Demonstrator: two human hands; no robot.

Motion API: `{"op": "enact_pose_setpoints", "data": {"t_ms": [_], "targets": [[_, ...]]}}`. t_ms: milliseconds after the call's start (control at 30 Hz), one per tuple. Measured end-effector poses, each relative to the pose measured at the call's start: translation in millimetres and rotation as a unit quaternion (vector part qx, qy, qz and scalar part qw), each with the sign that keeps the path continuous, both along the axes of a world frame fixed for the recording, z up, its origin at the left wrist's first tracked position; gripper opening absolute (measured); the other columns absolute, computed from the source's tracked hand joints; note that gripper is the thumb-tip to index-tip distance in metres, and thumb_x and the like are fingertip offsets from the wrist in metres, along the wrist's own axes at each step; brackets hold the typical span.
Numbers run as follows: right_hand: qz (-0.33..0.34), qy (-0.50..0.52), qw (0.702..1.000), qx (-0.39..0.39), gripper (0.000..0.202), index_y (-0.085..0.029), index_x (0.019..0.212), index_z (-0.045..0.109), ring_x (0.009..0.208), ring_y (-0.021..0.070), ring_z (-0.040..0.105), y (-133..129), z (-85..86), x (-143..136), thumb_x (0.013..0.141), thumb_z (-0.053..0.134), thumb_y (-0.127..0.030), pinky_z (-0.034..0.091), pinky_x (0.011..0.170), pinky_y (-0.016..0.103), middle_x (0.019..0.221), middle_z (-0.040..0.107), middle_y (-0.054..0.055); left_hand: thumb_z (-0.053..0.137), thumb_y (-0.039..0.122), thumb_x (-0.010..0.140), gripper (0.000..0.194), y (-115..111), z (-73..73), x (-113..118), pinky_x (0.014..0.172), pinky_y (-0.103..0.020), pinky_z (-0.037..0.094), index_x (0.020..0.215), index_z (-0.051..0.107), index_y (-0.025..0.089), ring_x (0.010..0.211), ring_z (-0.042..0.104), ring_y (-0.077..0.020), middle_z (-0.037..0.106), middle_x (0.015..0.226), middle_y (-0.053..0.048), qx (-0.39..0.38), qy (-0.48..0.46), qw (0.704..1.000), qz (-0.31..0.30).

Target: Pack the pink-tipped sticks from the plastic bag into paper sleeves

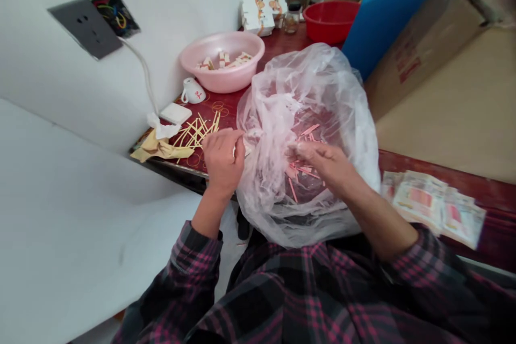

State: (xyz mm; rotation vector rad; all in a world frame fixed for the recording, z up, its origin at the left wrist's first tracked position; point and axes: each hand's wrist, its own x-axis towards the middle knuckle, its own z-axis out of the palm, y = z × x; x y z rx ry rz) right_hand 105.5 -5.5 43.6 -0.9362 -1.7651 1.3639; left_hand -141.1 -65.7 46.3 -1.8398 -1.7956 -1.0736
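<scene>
A large clear plastic bag [355,113] stands open on the dark red table, with several pink sticks [309,170] lying inside. My left hand [223,158] is at the bag's left side, its fingers curled round something small and whitish that I cannot make out. Over the bag's opening is my right hand [322,161], its fingers pressed together above the pink sticks; whatever they hold is blurred. Pale yellow sticks [197,133] lie loosely on the table just beyond my left hand.
Behind stand a pink basin [226,80] with small wrapped bundles, a white cup [193,91] and a red basin [330,19]. Flat printed packets [423,199] lie at the right, before a big cardboard box [447,75]. A wall borders the left.
</scene>
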Motion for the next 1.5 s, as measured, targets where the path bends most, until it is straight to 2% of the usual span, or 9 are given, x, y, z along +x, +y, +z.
{"op": "enact_pose_setpoints", "data": {"t_ms": [133,233,433,633,867,1033,1167,1333,1500], "targets": [[0.054,0.133,0.971,-0.191,0.069,-0.022,0.111,0.081,0.096,0.0279,0.081,-5.1,34.3,9.8,0.089,0.067,-0.086,0.068,0.082,0.041,0.102,0.084,0.013,0.057,0.017,0.108,0.025,-3.8,23.8,36.7,0.116,-0.048,0.045,0.104,0.079,0.028,0.110,0.073,-0.0218,0.082,0.094,0.000,0.133,0.094,0.984,-0.071],[0.048,0.141,0.966,-0.213,0.055,-0.021,0.109,0.080,0.092,0.0230,0.079,-7.8,42.0,21.7,0.080,0.091,-0.066,0.067,0.081,0.035,0.100,0.083,0.009,0.059,0.017,0.110,0.025,-2.1,19.1,67.6,0.115,-0.047,0.044,0.102,0.079,0.029,0.107,0.072,-0.0205,0.080,0.092,0.000,0.121,0.106,0.978,-0.135],[-0.014,0.122,0.961,-0.246,0.048,-0.020,0.093,0.079,0.073,0.0143,0.070,-8.0,15.1,44.8,0.070,0.099,-0.057,0.059,0.066,0.027,0.085,0.076,0.002,0.058,0.023,0.111,0.025,-7.6,-18.5,100.3,0.118,-0.049,0.043,0.103,0.081,0.029,0.105,0.069,-0.0208,0.080,0.097,-0.001,0.016,0.074,0.971,-0.225],[-0.068,0.124,0.971,-0.192,0.042,-0.021,0.084,0.075,0.068,0.0142,0.064,-7.3,-5.9,53.5,0.070,0.098,-0.053,0.053,0.065,0.029,0.075,0.072,0.000,0.066,0.052,0.105,0.048,-7.5,-19.0,98.2,0.121,-0.053,0.047,0.145,0.064,0.025,0.141,0.061,-0.0317,0.068,0.149,-0.015,-0.114,-0.149,0.947,-0.260],[-0.039,0.108,0.987,-0.116,0.036,-0.024,0.088,0.077,0.075,0.0154,0.061,-18.3,-10.5,57.9,0.080,0.091,-0.055,0.052,0.074,0.031,0.083,0.072,0.000,0.076,0.051,0.094,0.052,11.7,-14.7,87.3,0.099,-0.042,0.059,0.136,0.067,0.021,0.109,0.071,-0.0237,0.074,0.123,-0.010,-0.367,-0.461,0.740,-0.324],[0.008,0.079,0.989,-0.124,0.036,-0.022,0.080,0.073,0.072,0.0150,0.059,-23.5,-13.3,65.7,0.082,0.088,-0.055,0.049,0.072,0.031,0.076,0.068,-0.001,0.093,0.040,0.075,0.066,11.0,-6.6,85.7,0.104,-0.038,0.056,0.135,0.069,0.024,0.122,0.067,-0.0245,0.069,0.140,-0.010,-0.360,-0.477,0.729,-0.334],[0.004,0.060,0.992,-0.114,0.030,-0.022,0.085,0.074,0.073,0.0151,0.060,-23.7,-12.3,70.3,0.084,0.088,-0.049,0.050,0.075,0.031,0.079,0.069,-0.001,0.085,0.042,0.082,0.040,9.4,-0.7,83.4,0.081,-0.029,0.056,0.112,0.072,0.019,0.089,0.068,-0.0175,0.074,0.102,-0.004,-0.420,-0.486,0.693,-0.328],[0.003,0.016,0.994,-0.105,0.035,-0.022,0.093,0.075,0.077,0.0167,0.061,-26.0,-11.7,64.1,0.080,0.087,-0.052,0.051,0.073,0.031,0.085,0.072,0.000,0.078,0.036,0.084,0.020,3.7,-0.5,83.2,0.063,-0.024,0.046,0.088,0.069,0.019,0.066,0.057,-0.0118,0.064,0.075,0.004,-0.463,-0.431,0.715,-0.297],[-0.032,-0.093,0.995,-0.019,0.060,-0.024,0.061,0.054,0.060,0.0134,0.041,-20.6,-16.9,52.7,0.092,0.066,-0.073,0.036,0.060,0.031,0.059,0.047,-0.003,0.058,0.038,0.102,0.036,5.9,-2.9,83.7,0.077,-0.032,0.054,0.072,0.062,0.020,0.075,0.067,-0.0186,0.068,0.073,-0.001,-0.424,-0.246,0.823,-0.287]]}}
